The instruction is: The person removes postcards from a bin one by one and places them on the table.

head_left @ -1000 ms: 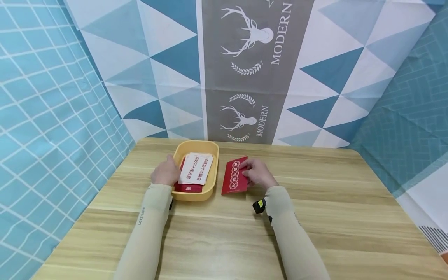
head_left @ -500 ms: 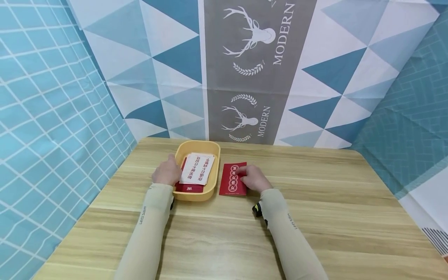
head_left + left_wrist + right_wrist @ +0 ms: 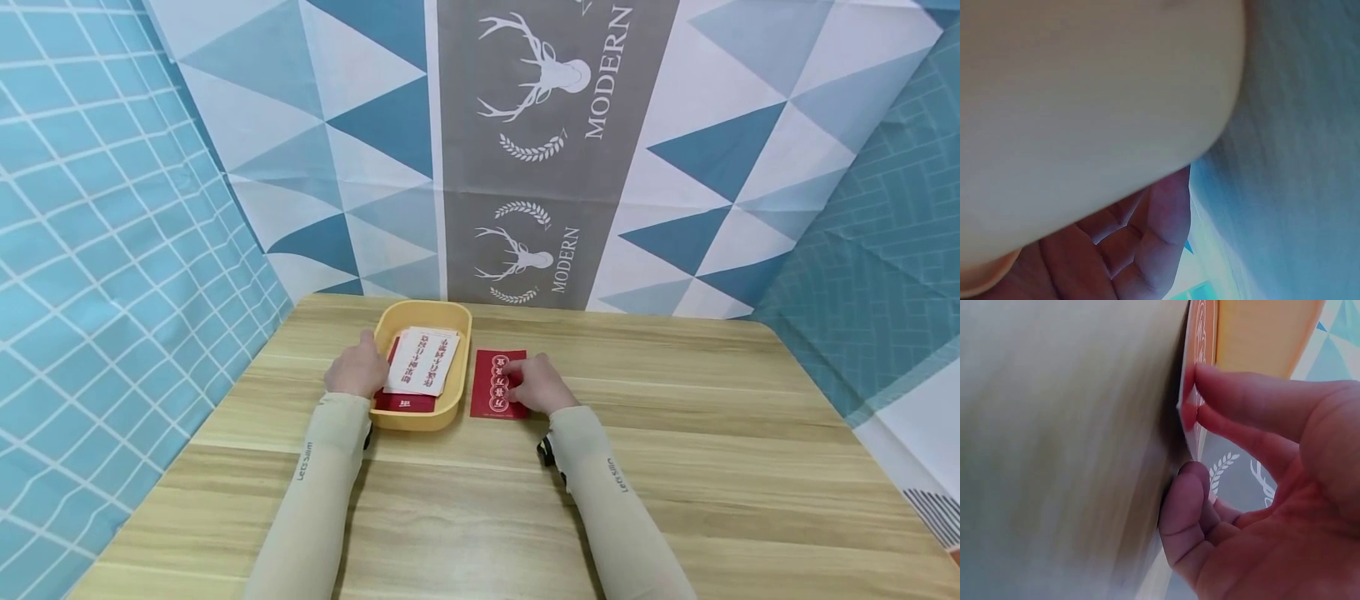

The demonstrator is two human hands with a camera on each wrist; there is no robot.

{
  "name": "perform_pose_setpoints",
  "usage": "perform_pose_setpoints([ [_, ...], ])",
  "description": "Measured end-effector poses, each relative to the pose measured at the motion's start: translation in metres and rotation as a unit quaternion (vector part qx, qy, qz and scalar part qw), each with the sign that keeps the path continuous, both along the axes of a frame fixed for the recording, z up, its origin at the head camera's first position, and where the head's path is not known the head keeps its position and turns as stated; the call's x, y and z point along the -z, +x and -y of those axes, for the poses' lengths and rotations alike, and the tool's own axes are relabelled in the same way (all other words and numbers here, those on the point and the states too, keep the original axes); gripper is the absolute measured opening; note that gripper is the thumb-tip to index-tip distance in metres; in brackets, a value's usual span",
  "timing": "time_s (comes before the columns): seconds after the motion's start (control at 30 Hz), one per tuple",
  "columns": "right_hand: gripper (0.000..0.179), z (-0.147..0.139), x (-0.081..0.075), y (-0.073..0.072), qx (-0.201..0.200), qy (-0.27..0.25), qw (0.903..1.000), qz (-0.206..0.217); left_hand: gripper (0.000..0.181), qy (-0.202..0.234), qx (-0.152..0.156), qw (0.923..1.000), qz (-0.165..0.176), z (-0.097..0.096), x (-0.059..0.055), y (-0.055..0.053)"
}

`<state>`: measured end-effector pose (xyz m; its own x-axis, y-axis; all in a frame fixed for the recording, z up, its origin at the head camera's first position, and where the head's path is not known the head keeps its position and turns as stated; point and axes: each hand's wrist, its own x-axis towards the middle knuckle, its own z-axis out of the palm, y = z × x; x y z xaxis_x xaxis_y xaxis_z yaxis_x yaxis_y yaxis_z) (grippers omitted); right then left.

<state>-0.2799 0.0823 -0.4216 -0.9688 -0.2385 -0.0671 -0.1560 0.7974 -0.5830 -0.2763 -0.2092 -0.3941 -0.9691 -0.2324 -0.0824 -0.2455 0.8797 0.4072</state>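
My left hand (image 3: pixel 358 367) grips the left side of a yellow plastic tray (image 3: pixel 441 421). In the left wrist view its curled fingers (image 3: pixel 1166 219) lie against the tray's pale wall (image 3: pixel 1085 112), which hides part of them. A red envelope (image 3: pixel 485 404) with a column of round printed characters lies on the table right of the tray. My right hand (image 3: pixel 542 383) is over the envelope's right side, thumb and index finger apart, their tips touching its printed face. In the right wrist view the envelope (image 3: pixel 1190 356) is slightly bent, with a dark gap beneath; other fingers sit at its edge.
Inside the tray are white printed cards (image 3: pixel 422 360) on top of red envelopes (image 3: pixel 405 403). The wooden table (image 3: pixel 480 517) ends at a patterned cloth wall (image 3: pixel 517 183) at the back. A blue tiled sheet (image 3: pixel 112 250) hangs along the left.
The red envelope, tilted up in my right hand a second ago, has come down flat on the table. The right hand has lowered with it. My left hand stays at the tray.
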Motion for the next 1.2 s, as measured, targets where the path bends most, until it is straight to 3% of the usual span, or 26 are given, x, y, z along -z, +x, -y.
perform_pose_setpoints([
  [1.2, 0.050, 0.0037, -0.0011, 0.0069, 0.016, 0.030, 0.9994, -0.009, 0.048, 0.001, 0.005, 1.0000, 0.007, -0.0006, 0.0000, 0.0007],
])
